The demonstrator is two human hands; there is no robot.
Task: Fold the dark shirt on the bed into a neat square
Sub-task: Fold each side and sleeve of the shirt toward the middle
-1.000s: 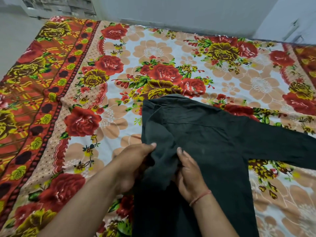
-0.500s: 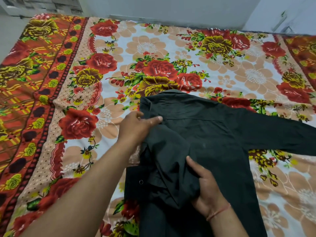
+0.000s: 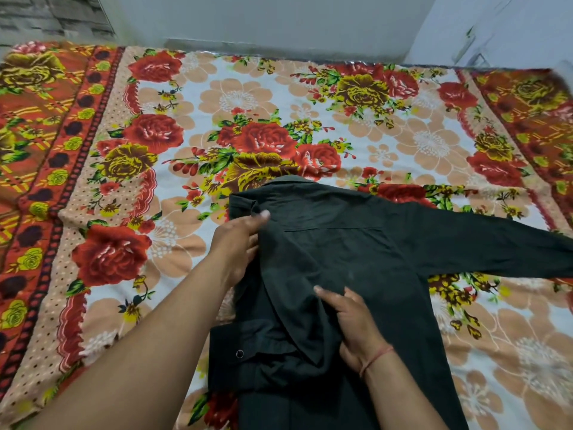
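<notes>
Dark cotton-like shirt [image 3: 356, 262] lies back-up at the lower centre of the frame on a floral bedspread [image 3: 173, 231], one sleeve [image 3: 496, 246] stretched toward the right edge.

Left hand [image 3: 238, 246] presses the folded shoulder flat, fingers together; right hand [image 3: 353, 324] pins the tucked sleeve lower down, fingers slightly spread. Soft, light and limp, the cloth will likely slump unless held at seams and fold edges.

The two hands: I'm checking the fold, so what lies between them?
In the head view, only dark shirt fabric: the folded-in sleeve runs between the left hand and the right hand.
</notes>
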